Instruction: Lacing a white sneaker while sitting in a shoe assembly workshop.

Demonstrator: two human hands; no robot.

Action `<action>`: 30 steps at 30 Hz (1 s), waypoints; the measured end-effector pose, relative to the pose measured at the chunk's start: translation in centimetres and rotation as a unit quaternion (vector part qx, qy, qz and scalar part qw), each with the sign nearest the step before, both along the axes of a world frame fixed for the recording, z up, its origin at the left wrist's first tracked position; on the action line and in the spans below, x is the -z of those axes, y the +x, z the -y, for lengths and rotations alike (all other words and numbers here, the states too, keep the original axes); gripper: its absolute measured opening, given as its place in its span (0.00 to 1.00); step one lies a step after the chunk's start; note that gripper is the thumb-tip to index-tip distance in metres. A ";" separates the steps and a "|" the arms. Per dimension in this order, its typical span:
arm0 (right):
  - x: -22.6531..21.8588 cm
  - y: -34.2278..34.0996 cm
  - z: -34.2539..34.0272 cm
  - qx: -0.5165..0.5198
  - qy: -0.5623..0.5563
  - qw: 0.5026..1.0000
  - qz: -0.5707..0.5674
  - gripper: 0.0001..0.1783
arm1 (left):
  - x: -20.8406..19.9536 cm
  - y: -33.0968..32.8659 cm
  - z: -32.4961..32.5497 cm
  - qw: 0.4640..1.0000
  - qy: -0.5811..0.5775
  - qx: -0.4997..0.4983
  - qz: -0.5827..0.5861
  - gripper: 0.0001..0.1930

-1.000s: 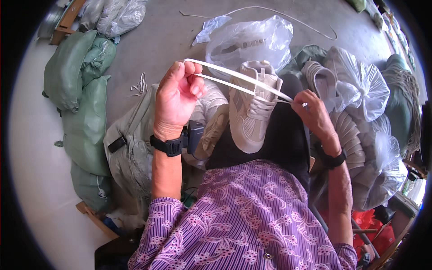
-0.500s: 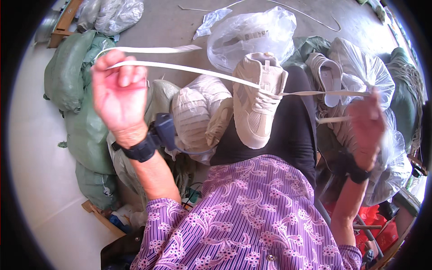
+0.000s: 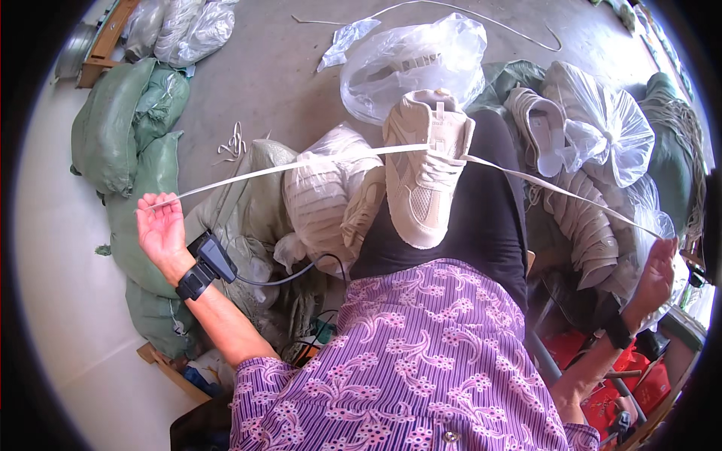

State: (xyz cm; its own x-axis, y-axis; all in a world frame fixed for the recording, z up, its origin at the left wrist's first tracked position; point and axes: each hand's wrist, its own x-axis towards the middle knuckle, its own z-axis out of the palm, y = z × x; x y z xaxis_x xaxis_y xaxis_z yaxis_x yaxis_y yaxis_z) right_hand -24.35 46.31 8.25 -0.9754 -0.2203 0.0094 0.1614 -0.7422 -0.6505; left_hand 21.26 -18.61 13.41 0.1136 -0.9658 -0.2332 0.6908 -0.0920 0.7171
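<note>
A beige lace-up sneaker [image 3: 423, 214] rests on my black-trousered thigh, its toe pointing at me and its tongue standing up. From its upper eyelets a flat cream shoelace [image 3: 274, 170] stretches out to both sides. At the far left my left hand [image 3: 163, 231] pinches one lace end, palm turned up. My right hand [image 3: 656, 274], out at the far right, has its fingers closed on the other end. Both lengths hang nearly straight, and the lower eyelets are laced in a crisscross.
Green sacks [image 3: 113, 131] are stacked at the left. Clear plastic bags of shoes [image 3: 331, 188] lie beside my legs, with another clear bag [image 3: 414, 68] ahead. At the right sit more beige shoes [image 3: 538, 128]. A cable runs from the device on my left wrist.
Both hands have moved outward and down, drawing the lace ends away from the shoe. The loop at my left hand has straightened out. The shoe has stayed on my thigh.
</note>
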 end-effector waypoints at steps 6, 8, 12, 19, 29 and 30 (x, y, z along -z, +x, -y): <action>2.8 3.3 16.9 -0.104 0.534 0.789 -0.285 0.19 | 3.3 4.3 3.9 0.974 -0.097 0.206 -0.014 0.06; 2.1 6.0 23.5 -0.183 0.450 0.865 -0.124 0.15 | 3.3 -2.3 -0.2 0.965 -0.085 0.242 0.047 0.08; 1.9 8.6 31.0 -0.318 0.478 0.789 -0.218 0.11 | 5.9 -13.6 -6.5 0.893 -0.087 0.378 0.228 0.07; 4.4 9.1 37.1 -0.158 0.530 0.619 -0.557 0.06 | 10.9 -25.3 -12.7 0.655 -0.443 0.440 0.425 0.07; 4.8 8.7 38.1 -0.238 0.569 0.626 -0.476 0.05 | 14.5 -23.7 -10.3 0.702 -0.400 0.350 0.474 0.09; 4.5 8.6 38.0 -0.236 0.566 0.632 -0.474 0.06 | 13.7 -24.1 -10.8 0.706 -0.397 0.348 0.472 0.09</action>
